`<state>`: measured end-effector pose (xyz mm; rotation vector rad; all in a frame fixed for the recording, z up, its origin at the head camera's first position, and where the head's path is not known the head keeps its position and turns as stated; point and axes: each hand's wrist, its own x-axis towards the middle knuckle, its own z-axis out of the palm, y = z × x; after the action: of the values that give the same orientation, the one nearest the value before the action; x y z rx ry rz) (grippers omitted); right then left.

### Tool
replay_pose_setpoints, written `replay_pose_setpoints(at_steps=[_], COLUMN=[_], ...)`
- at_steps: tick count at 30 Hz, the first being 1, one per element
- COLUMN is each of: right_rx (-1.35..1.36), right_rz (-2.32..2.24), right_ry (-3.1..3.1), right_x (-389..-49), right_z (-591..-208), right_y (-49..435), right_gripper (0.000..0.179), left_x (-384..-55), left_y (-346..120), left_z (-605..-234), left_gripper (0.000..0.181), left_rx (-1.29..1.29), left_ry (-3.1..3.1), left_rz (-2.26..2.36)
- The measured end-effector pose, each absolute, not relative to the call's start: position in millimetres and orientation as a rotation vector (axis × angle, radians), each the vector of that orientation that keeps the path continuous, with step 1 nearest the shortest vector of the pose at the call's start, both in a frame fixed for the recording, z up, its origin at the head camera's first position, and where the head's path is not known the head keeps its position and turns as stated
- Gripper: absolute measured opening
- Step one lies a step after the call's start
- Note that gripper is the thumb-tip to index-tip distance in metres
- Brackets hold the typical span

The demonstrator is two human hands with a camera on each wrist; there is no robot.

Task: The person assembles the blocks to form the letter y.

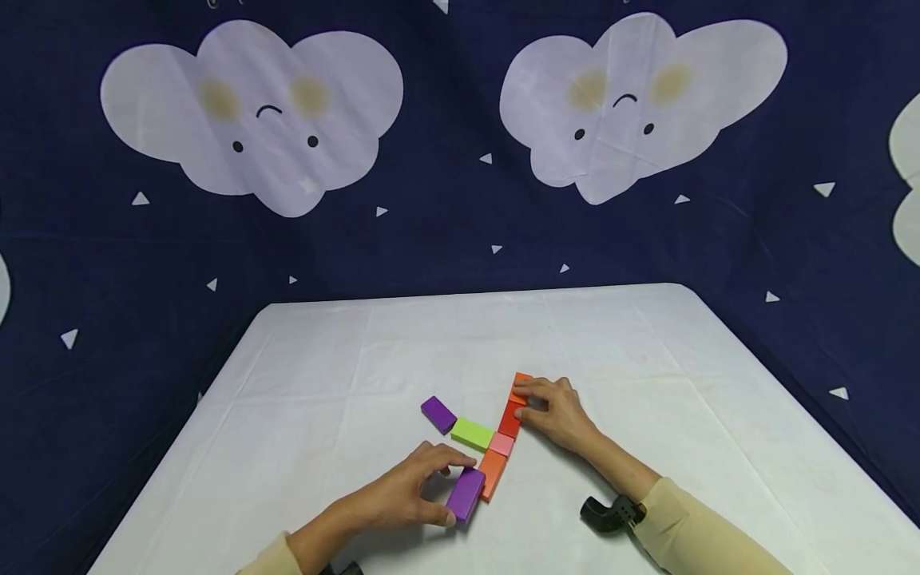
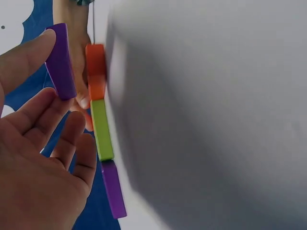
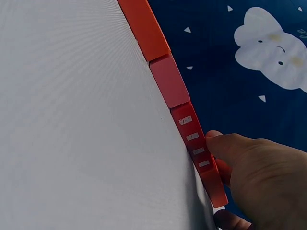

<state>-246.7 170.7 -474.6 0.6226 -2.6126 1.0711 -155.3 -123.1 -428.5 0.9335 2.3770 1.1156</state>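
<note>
My left hand point(image 1: 402, 487) pinches a purple block point(image 1: 466, 494) between thumb and index finger; the other fingers are spread below it in the left wrist view. The held block is tilted, close beside an orange block point(image 1: 492, 475) at the near end of a line. Up this line follow a pink block point(image 1: 501, 444), a red block point(image 1: 510, 420) and another orange block point(image 1: 519, 385) at the far end. My right hand point(image 1: 561, 415) touches the far end, thumb at the red block's side and fingers by the far orange block.
A lime green block point(image 1: 472, 434) branches off left from the pink block, and a second purple block point(image 1: 438, 414) meets its outer end. All lie on a white-covered table point(image 1: 345, 367). A dark blue cloth with clouds point(image 1: 446, 239) hangs behind.
</note>
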Motion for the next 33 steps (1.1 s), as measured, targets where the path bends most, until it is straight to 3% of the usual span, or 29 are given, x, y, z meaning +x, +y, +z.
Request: replay_pose_setpoints(at_steps=[12,33], right_rx=[0.613,0.609], right_rz=[1.073,1.080], right_ry=[-2.622,-2.638], right_x=[-247,-246], right_z=[-475,-475], right_y=[170,170], right_gripper=[0.039,0.038], left_x=[-135,-135], left_y=[-132,-134], left_z=[-435,-443], left_gripper=[0.060,0.054], left_rx=[1.075,1.262], left_ry=[2.396,2.531], left_rz=[1.057,0.936])
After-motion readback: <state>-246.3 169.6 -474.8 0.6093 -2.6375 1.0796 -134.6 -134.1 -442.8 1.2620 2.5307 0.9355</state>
